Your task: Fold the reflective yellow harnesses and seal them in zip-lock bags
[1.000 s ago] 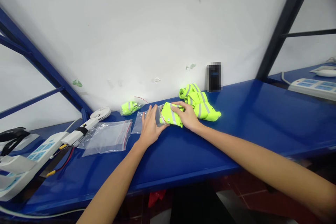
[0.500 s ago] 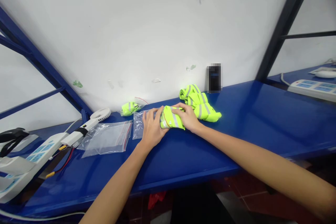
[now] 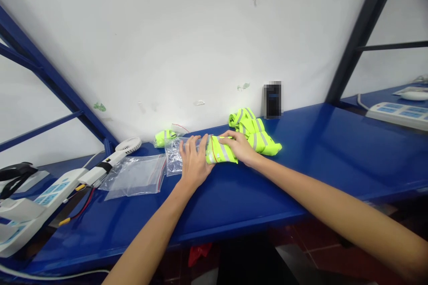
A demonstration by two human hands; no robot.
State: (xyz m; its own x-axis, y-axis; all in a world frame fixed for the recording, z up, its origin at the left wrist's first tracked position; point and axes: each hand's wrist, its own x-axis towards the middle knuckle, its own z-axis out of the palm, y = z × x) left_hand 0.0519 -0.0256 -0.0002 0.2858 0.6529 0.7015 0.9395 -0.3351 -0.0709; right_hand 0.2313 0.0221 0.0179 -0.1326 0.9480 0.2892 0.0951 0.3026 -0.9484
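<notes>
Folded hi-vis garment: held just above or on the blue table, between the two hands, its left end covered by clear plastic; contact with the tabletop cannot be told.
Zip-lock bag: spread leftward from the garment, its red closure line laid across the yellow fabric.
Left hand: curled over the bag near its mouth, thumb at the near edge, fingers across the top; the plastic appears to be gripped.
Right hand: closed on the garment's right end, thumb on top; its other fingers are partly hidden.
Fabric feel: judged light, soft and unbreakable, springy enough to unroll if squeezed loosely.
Plastic feel: judged thin, limp and slippery, easily creased.
Best hold: the bundle is best pinched whole at its uncovered right end, so that the folds are kept together; the bag is best held by both edges of its mouth.
</notes>
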